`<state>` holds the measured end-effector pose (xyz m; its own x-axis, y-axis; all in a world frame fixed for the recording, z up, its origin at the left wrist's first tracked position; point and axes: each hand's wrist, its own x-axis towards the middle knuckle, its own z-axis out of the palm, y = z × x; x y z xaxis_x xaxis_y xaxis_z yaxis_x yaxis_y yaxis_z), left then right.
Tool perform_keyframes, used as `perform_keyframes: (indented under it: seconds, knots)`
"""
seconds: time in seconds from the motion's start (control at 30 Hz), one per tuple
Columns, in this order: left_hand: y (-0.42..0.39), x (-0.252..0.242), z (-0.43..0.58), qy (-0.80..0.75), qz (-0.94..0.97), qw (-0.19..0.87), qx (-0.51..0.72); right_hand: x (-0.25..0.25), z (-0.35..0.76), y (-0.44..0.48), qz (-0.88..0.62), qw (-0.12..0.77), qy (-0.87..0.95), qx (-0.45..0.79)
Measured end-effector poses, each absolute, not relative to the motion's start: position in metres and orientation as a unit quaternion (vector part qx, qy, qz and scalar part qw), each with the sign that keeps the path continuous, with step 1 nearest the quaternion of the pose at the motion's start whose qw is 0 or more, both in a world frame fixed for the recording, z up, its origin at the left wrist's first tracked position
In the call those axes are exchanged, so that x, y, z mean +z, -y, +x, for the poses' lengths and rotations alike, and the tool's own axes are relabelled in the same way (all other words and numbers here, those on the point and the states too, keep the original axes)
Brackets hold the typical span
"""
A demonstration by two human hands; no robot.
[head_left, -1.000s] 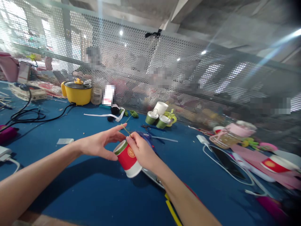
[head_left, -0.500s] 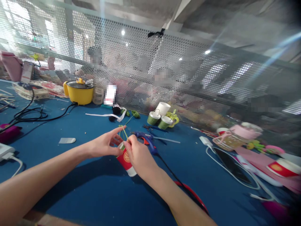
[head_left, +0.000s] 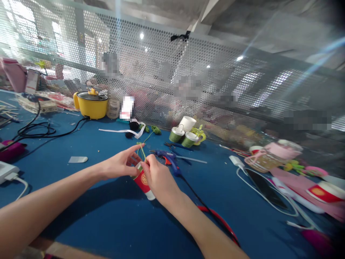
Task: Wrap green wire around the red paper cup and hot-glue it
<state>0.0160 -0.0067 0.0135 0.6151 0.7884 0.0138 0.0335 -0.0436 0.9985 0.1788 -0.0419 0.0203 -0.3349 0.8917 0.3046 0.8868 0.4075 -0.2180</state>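
Note:
A red and white paper cup (head_left: 142, 182) with a gold emblem is tilted between my hands, its rim toward the upper left. My left hand (head_left: 122, 163) holds it near the rim with the thumb, while its index finger stretches forward against a strand of green yarn (head_left: 142, 148). Pinched between thumb and index finger of my right hand (head_left: 159, 176) is the same yarn, just over the cup's rim. The other right fingers are hidden behind the cup. From my fingers the strand runs back to a small green yarn ball (head_left: 155, 130).
A blue glue gun (head_left: 168, 160) lies right of my hands, its cable trailing forward. Behind are green-wrapped cups (head_left: 176, 134), pliers (head_left: 175, 145), white ribbon (head_left: 115, 131) and a yellow electric pot (head_left: 93, 106). A phone (head_left: 265, 187) with a white cable lies right. A perforated screen (head_left: 151, 64) stands behind.
Both hands stay almost in place around the cup and yarn. The whole view has shifted very slightly.

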Motion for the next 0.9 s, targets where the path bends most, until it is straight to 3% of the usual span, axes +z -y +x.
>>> perform_keyframes:
  seconds: [0.9]
  knots:
    - [0.009, 0.015, 0.018, -0.347, 0.625, 0.628, 0.307, 0.007, 0.178, 0.041, -0.491, 0.233, 0.835, -0.083]
